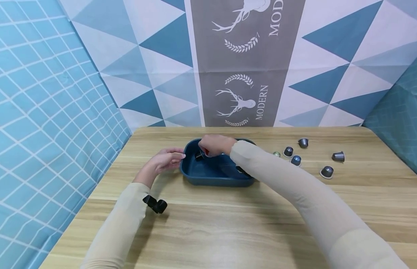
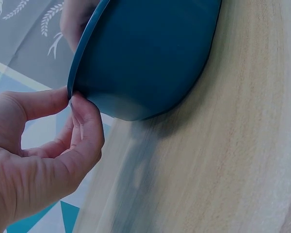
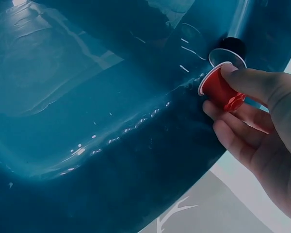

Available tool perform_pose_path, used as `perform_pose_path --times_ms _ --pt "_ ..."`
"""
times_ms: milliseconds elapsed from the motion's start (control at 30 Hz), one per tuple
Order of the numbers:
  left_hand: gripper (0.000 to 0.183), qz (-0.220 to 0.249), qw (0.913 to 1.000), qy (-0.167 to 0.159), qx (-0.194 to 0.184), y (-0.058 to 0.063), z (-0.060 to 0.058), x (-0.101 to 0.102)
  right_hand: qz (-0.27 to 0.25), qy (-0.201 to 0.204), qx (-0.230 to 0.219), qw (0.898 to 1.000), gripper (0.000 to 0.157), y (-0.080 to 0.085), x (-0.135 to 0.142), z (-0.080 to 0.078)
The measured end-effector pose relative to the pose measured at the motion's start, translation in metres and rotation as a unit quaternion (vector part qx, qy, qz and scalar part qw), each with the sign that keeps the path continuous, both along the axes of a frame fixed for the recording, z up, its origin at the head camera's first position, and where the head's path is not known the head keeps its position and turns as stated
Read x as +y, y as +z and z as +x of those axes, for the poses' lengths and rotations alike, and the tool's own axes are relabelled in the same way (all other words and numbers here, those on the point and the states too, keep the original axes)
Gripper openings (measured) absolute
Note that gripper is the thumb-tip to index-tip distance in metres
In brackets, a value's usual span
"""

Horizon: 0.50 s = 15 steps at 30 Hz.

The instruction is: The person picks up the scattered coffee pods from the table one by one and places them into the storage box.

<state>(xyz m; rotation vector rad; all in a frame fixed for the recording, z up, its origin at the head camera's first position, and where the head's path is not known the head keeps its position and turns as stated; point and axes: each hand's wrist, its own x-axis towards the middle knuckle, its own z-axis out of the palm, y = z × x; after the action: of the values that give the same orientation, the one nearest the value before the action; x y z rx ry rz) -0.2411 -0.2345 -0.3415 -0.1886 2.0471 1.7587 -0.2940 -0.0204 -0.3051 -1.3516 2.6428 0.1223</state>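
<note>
A dark blue plastic tray [image 1: 219, 182] stands toward the back of the wooden table. My left hand [image 1: 166, 160] is at its left end, and in the left wrist view the thumb and fingers [image 2: 87, 116] pinch the rim. Over the tray's left part reaches my right hand [image 1: 215, 145], holding a red coffee capsule [image 3: 218, 90] between thumb and fingers, low inside the tray near a corner. Right behind it a black coffee capsule [image 3: 233, 46] sits in that corner, its pale rim overlapping the red one in the right wrist view.
Several dark capsules lie to the tray's right, among them a black one [image 1: 288, 151], a blue one [image 1: 296, 160] and a grey one [image 1: 338, 156]. A green capsule [image 1: 276, 154] is partly hidden by the right sleeve [image 1: 262, 160]. Patterned cloth [image 1: 242, 74] hangs behind the table.
</note>
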Motion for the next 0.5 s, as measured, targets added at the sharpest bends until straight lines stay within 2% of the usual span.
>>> perform_pose_path --times_ms 500 --pt "0.04 0.003 1.0 -0.007 0.005 -0.0018 -0.0006 -0.0004 0.014 -0.009 -0.007 1.0 0.006 -0.0093 -0.0046 0.0024"
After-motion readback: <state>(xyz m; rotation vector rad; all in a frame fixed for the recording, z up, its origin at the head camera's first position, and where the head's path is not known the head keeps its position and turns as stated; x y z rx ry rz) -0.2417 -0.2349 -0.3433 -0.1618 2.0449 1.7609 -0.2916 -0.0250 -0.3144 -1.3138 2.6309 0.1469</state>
